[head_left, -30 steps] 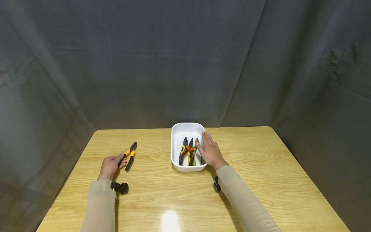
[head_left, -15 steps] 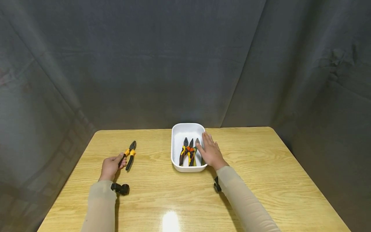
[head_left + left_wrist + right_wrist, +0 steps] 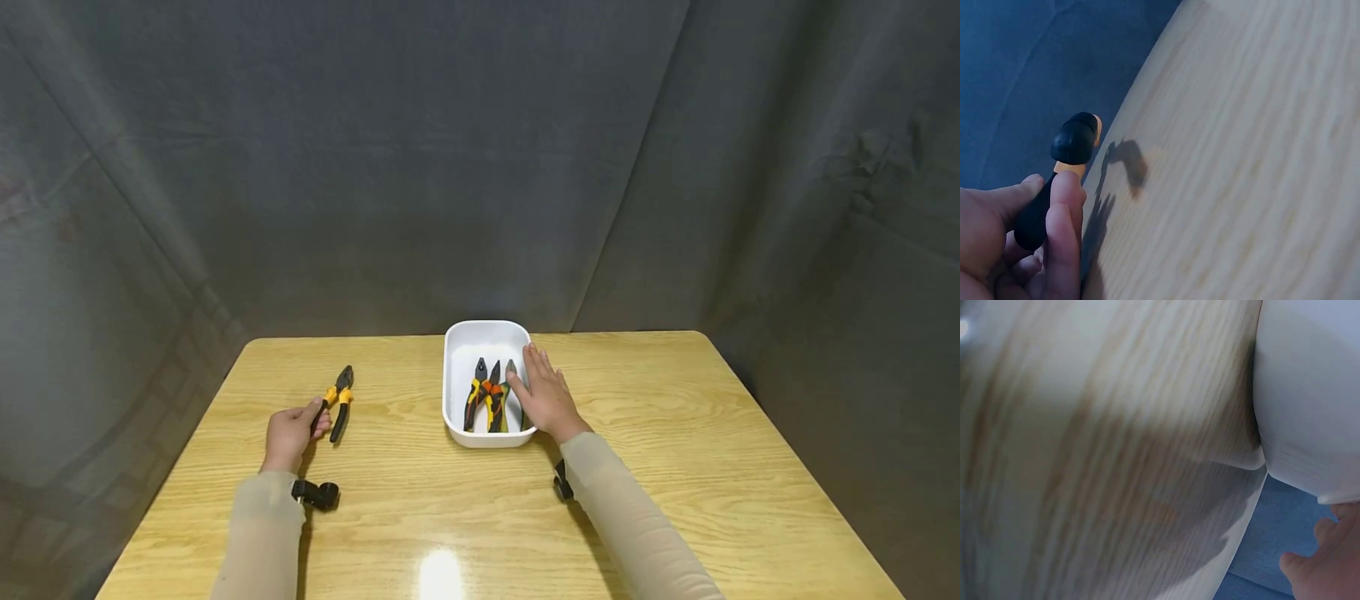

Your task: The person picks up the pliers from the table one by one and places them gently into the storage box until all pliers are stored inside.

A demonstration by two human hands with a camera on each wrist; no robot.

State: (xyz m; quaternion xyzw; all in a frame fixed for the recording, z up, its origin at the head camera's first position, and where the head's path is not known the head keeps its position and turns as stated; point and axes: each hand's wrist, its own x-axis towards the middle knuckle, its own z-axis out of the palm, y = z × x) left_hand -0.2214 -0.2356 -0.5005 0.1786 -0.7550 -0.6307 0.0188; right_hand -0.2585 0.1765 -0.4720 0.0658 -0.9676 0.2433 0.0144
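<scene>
My left hand [image 3: 288, 435] pinches one handle of a pair of pliers [image 3: 343, 398] with black-and-yellow grips and a dark head. The other handle hangs free, spread apart from the held one. In the left wrist view the pliers [image 3: 1074, 144] are up off the table, their shadow falling beside them. My right hand [image 3: 549, 398] lies with straight fingers over the right rim of a white tub [image 3: 455, 427]. Inside the tub lie three pliers: yellow-and-black ones [image 3: 473, 400] at left, orange-and-black ones [image 3: 495, 400] in the middle, and green-handled ones [image 3: 506, 408], partly hidden by my right hand.
The wood-grain table [image 3: 390, 517] carries the tub near its back edge. Dark grey cloth [image 3: 420, 167] hangs behind and on both sides. A black wrist camera [image 3: 318, 495] sticks out from my left sleeve, another [image 3: 562, 482] from my right.
The left hand has shifted very slightly to the right with the pliers. The right hand and the tub stay as they were.
</scene>
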